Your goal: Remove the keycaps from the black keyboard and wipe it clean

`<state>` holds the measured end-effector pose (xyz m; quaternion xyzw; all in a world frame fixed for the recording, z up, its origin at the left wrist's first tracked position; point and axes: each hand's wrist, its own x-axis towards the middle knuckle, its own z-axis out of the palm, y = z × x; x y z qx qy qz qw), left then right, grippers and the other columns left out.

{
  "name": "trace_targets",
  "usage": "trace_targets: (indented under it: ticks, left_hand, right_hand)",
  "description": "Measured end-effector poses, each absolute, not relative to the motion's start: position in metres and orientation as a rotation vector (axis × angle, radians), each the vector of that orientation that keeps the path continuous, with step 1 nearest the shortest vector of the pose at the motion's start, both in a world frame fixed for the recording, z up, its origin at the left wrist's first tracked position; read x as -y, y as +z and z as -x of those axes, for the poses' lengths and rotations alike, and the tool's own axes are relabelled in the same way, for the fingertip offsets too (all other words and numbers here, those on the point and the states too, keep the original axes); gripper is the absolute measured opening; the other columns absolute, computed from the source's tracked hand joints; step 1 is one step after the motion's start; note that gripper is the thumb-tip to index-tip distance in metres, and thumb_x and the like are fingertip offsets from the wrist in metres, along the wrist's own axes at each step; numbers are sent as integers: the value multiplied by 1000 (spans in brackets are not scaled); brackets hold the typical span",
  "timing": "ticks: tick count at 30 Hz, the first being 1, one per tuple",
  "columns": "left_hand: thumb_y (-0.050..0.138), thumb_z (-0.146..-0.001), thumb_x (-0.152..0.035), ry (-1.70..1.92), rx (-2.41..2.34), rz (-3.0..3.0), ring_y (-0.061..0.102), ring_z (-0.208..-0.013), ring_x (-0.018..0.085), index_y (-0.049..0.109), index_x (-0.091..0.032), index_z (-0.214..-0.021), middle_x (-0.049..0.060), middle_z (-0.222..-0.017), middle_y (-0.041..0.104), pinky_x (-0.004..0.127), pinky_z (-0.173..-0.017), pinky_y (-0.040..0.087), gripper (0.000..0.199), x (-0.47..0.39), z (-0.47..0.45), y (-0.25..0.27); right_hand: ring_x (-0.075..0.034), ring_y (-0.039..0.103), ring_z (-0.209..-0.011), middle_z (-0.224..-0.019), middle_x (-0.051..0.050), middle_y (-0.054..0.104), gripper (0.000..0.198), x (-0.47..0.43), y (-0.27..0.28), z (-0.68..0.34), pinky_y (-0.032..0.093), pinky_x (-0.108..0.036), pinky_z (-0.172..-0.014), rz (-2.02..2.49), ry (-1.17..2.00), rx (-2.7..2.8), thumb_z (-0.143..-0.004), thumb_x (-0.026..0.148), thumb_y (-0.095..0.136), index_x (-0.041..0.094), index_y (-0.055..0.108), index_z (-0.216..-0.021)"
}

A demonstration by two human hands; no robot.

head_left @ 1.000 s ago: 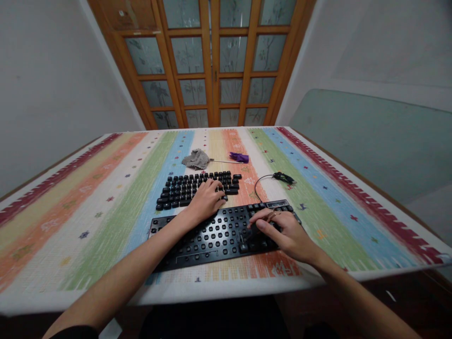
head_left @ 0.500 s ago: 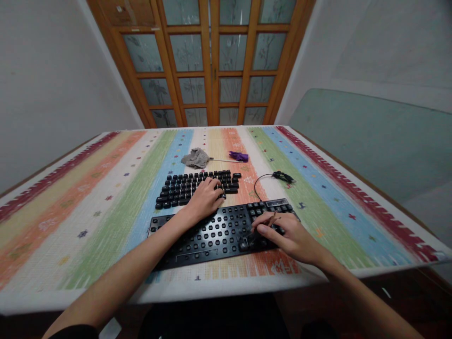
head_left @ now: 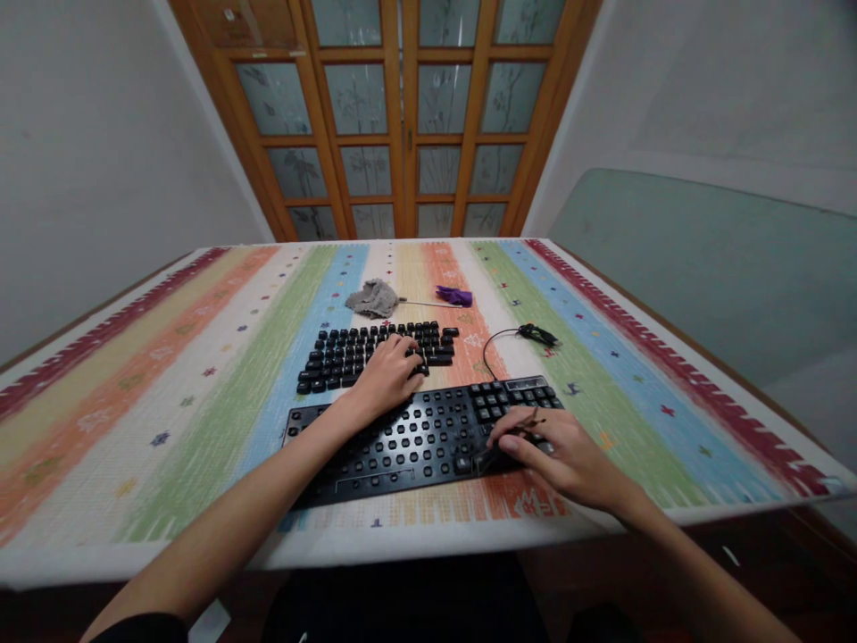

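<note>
A black keyboard [head_left: 428,436] lies near the table's front edge. Most of its left and middle part is without keycaps, while the right block still has caps. Behind it, loose black keycaps [head_left: 328,364] are laid out in rows. My left hand [head_left: 392,373] rests on the right part of these rows, fingers apart and slightly bent, its forearm crossing over the keyboard. Over the keyboard's right side, my right hand [head_left: 553,446] is closed on a slim brown-handled brush [head_left: 534,421]. Its dark, blurred end points down toward the keys near the lower right block.
A grey cloth [head_left: 373,298] and a purple cloth-like piece [head_left: 454,296] lie farther back, with a thin metal rod [head_left: 428,303] between them. The keyboard's cable [head_left: 537,335] is bundled at right. A striped tablecloth [head_left: 220,402] covers the table.
My right hand has shifted a little to the right over the keyboard with the brush. My left hand stays on the loose keycaps.
</note>
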<state>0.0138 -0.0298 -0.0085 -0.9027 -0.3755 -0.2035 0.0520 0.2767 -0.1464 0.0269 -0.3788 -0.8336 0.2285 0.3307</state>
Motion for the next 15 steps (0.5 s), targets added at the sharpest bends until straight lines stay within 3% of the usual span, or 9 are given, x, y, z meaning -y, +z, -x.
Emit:
trace_targets:
  ticks: [15]
  left_hand:
    - [62,-91,-27,-702,1176,2933,54,-106,27,68,-19,-101,11,-113,63,46,-91,49,14,105,-13,10]
  right_hand:
    - [-17,72,-83,-92,-4,77,20,149,17,-273,55,-29,-79,974,655,2192,-96,28,54,21,73,-95]
